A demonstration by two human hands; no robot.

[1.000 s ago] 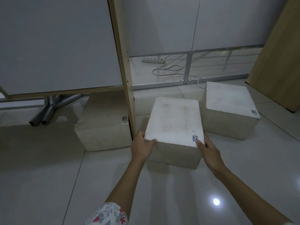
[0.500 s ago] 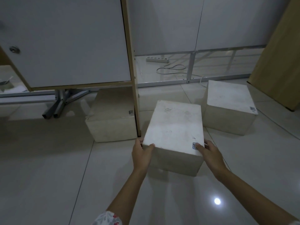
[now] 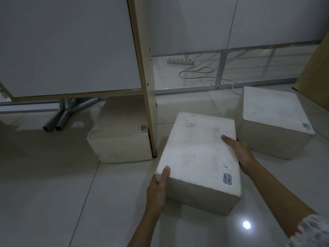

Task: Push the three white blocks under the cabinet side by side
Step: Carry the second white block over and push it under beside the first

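My left hand (image 3: 157, 190) and right hand (image 3: 239, 154) grip the middle block (image 3: 197, 155) to steer it past the cabinet (image 3: 71, 45) leg.

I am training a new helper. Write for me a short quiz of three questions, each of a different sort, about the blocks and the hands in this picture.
1. True or false: the left block already lies partly under the cabinet.
2. Multiple choice: where does the right hand hold the middle block? A) on its right side, B) on its far end, C) flat on the middle of its top.
3. Fill in: the left hand grips the near-left ______ of the middle block.

Key
1. True.
2. A: the thumb lies on top, and the fingers go down the right side.
3. Corner.
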